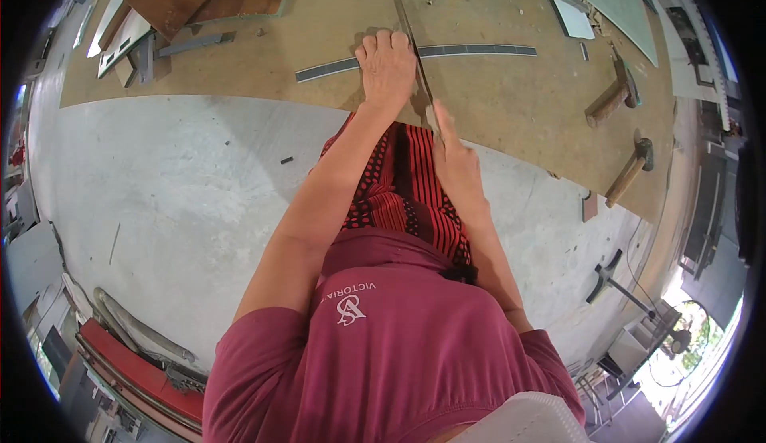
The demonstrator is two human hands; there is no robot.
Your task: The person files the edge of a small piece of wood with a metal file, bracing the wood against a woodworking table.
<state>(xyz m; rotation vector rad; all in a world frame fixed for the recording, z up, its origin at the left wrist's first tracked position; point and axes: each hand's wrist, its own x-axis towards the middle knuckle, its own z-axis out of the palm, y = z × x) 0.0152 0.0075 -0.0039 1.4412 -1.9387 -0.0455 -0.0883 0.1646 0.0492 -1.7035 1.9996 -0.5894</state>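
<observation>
Grey strip [479, 49]: long, thin, dark face, lying flat on the plywood sheet [519, 112] on the floor. Saw blade [408, 36] crosses it. Left hand [387, 68] is open, pressing the strip down right beside the blade. Right hand [456, 164] is closed round the saw handle, forefinger extended. I'd say light strokes, hold-down tight to the cut, fingers off the line. Hammer [630, 170] well apart.

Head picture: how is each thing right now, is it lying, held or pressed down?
left hand, pressing down on the grey strip.
grey strip, lying flat on the board, pinned.
right hand, closed on the blade's near end.
blade, held, crossing over the strip.
hammer, lying at the board's edge, untouched.
board, flat on the floor.
</observation>
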